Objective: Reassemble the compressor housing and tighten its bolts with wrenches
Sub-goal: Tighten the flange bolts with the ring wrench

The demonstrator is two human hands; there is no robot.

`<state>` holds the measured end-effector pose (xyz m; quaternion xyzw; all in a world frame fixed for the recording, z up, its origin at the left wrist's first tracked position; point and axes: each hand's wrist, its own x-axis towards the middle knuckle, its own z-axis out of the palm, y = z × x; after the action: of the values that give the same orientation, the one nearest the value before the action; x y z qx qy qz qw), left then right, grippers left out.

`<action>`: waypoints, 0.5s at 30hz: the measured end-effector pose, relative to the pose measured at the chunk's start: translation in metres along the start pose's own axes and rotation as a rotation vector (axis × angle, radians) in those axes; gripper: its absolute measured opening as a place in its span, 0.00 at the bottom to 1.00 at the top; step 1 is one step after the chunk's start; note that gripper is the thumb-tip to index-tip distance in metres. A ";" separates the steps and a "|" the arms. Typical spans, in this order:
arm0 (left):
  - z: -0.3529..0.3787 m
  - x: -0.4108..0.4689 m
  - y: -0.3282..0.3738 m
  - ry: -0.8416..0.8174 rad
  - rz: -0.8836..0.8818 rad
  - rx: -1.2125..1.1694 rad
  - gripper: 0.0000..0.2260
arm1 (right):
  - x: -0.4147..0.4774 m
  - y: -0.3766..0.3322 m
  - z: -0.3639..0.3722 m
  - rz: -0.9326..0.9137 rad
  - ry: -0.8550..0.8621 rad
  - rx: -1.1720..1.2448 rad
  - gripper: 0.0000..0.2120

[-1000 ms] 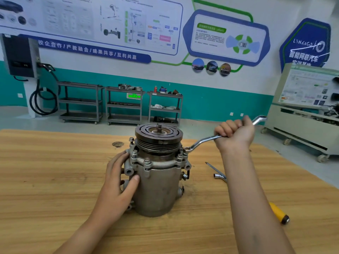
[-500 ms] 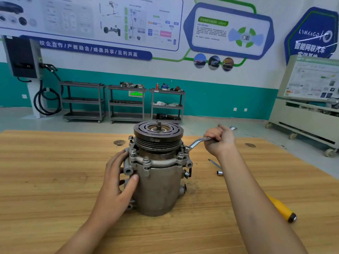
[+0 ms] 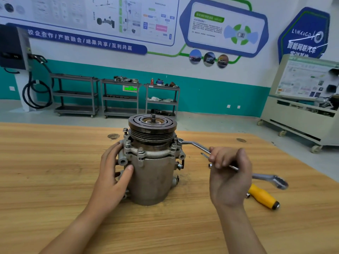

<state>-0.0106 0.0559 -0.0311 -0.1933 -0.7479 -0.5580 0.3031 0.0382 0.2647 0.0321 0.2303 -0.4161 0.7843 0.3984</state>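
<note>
Left hand [image 3: 111, 173]: your spread fingers brace the compressor housing [image 3: 152, 176].
Right hand [image 3: 229, 173]: your curled fingers grip the offset ring wrench [image 3: 194, 144], seated on a flange bolt [image 3: 180, 139].

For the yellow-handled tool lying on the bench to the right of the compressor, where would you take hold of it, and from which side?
Take the yellow-handled tool by its yellow grip, coming from above. It lies flat on the wooden bench, so only its top and sides are reachable. Its inner end runs under the right hand and the offset silver ring wrench, so approach from the right, near the free black-capped end.
</note>
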 end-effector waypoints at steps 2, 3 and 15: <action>0.001 0.000 0.000 0.002 -0.008 0.008 0.26 | -0.013 0.004 0.006 -0.172 -0.179 -0.188 0.12; 0.001 0.000 0.001 0.002 -0.014 0.017 0.26 | -0.018 0.008 0.011 -0.277 -0.264 -0.296 0.09; 0.000 0.004 -0.003 -0.032 0.013 0.051 0.23 | -0.017 0.058 0.088 -0.759 -0.380 -0.912 0.24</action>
<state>-0.0151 0.0545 -0.0305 -0.1992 -0.7653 -0.5337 0.2997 0.0035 0.1645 0.0415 0.3044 -0.6619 0.2770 0.6265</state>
